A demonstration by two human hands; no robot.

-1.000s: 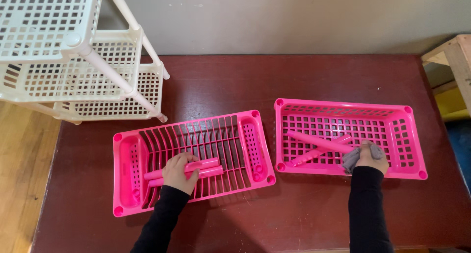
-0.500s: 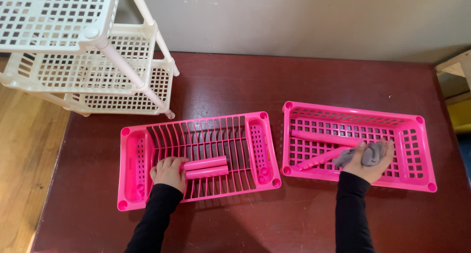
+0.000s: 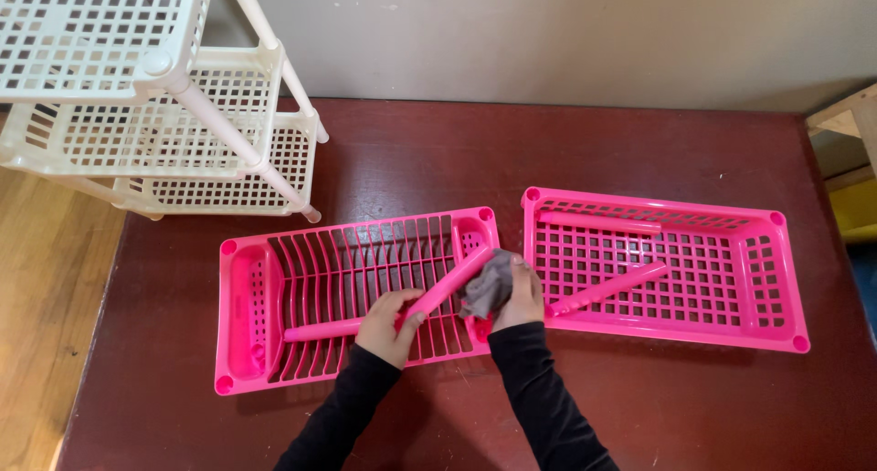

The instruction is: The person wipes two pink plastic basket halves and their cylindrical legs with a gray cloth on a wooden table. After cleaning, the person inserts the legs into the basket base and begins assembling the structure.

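Two bare hands, two black sleeves

The person is wearing long, close-fitting black sleeves, plain and unmarked, ending at the wrists; the left hand [image 3: 387, 317] and right hand [image 3: 521, 297] are showing no gloves, rings or watch.

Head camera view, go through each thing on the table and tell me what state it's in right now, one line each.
Left hand: gripping a pink tube, lifted at a slant.
Right hand: pressing a grey cloth against that tube's far end.
Second pink tube: lying flat in the slatted tray.
Slatted tray: flat on the table.
Grid basket: flat, two pink tubes loose inside.
Cream rack: assembled, tipped over.
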